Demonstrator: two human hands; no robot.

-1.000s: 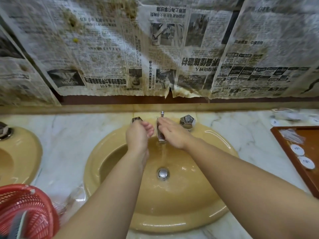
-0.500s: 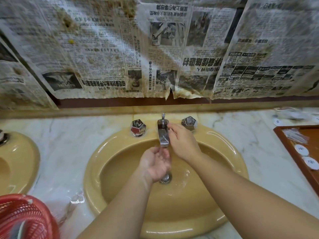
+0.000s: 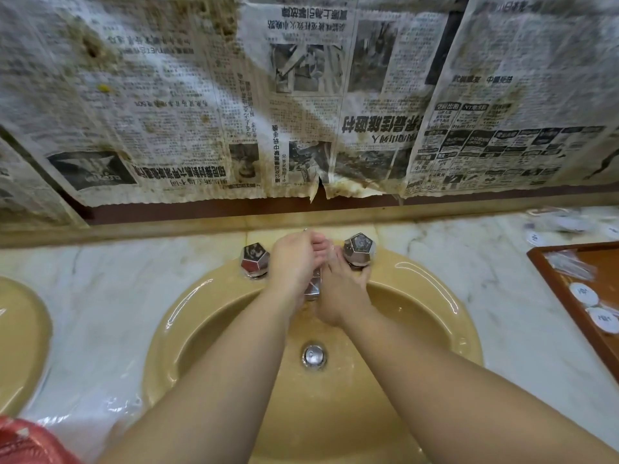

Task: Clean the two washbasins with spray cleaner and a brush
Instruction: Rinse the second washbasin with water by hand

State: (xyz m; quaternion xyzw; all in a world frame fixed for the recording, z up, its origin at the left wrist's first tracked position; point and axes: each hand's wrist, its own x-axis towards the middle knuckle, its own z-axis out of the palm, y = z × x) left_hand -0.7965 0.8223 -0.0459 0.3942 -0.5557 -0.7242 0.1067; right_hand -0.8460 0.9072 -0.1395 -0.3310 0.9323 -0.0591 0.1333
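Stained newsprint backs my glossy oval mustard basin (image 3: 435, 316); left hand (image 3: 294, 262) cups the chrome spout (image 3: 313, 289), right hand (image 3: 341, 289) lies loose beside it.

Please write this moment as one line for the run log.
hands: left and right over spout | right knob: fingertips touch | basin: wet | brush, spray: unseen

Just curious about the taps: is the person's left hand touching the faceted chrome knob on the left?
Apart. The head view shows bare yellow basin rim between the left hand and the left faceted chrome knob.
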